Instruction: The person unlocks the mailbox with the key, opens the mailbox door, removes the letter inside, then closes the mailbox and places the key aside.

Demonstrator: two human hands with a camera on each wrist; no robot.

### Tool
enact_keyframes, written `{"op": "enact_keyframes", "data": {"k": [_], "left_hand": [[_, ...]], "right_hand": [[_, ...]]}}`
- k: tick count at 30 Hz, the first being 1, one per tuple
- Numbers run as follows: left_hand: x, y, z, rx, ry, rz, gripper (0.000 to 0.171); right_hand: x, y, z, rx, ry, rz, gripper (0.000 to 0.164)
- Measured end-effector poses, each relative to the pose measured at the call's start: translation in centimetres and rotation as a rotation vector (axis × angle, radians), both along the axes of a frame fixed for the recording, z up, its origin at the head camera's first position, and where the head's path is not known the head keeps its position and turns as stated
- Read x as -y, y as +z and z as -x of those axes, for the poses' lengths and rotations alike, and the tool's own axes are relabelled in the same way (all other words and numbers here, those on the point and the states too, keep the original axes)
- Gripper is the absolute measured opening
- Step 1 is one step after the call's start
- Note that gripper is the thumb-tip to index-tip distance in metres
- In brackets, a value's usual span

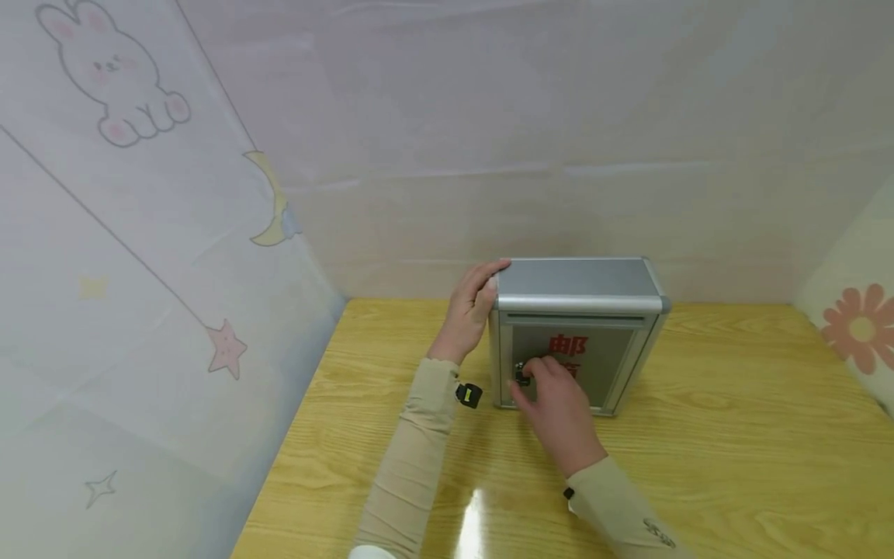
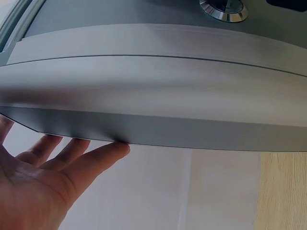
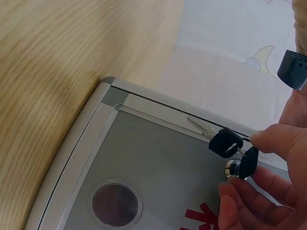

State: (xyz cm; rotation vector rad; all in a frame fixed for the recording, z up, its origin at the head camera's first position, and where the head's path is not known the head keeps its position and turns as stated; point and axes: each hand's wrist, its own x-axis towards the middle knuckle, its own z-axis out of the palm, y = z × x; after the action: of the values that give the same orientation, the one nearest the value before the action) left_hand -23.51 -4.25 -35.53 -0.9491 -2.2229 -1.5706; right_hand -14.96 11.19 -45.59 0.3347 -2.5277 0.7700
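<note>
With the box [image 1: 573, 279] upright on the surface [image 1: 733, 373], the left hand [image 1: 466, 312] rests spread fingers on its edge while the right hand [image 1: 561, 404] pinches the key [image 3: 248, 163] at the lock [image 3: 230, 168], seemingly the key-turning step, the next move calling for a controlled twist.

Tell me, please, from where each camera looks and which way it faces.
Head: worn on the head, facing forward and down at the grey rectangular metal box with red characters on the yellow wooden table; the left hand, right hand and sleeved forearms show.
Left wrist: worn there, looking at the box's left side and front; left fingers and palm show.
Right wrist: worn there, looking at the box's front; the right hand pinches a black-headed metal key; some left forearm shows.
Both wrist views share the round chrome lock.
</note>
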Motion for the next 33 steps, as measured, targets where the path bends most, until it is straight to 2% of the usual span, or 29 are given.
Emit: {"op": "enact_keyframes", "data": {"k": [10,22,26,33], "left_hand": [[0.03,0.14,-0.08,0.014,-0.006,0.020,0.038],[0.09,0.27,-0.23,0.023,-0.014,0.031,0.038],[0.05,0.29,-0.18,0.013,-0.015,0.031,0.037],[0.10,0.14,-0.14,0.010,-0.016,0.028,0.038]], "right_hand": [[0.25,0.06,0.01,0.001,-0.013,0.022,0.020],[0.32,0.00,-0.05,-0.054,0.003,0.056,0.016],[0.27,-0.09,-0.13,-0.015,0.026,0.109,0.011],[0.28,-0.08,-0.22,0.046,0.031,0.156,0.015]]}}
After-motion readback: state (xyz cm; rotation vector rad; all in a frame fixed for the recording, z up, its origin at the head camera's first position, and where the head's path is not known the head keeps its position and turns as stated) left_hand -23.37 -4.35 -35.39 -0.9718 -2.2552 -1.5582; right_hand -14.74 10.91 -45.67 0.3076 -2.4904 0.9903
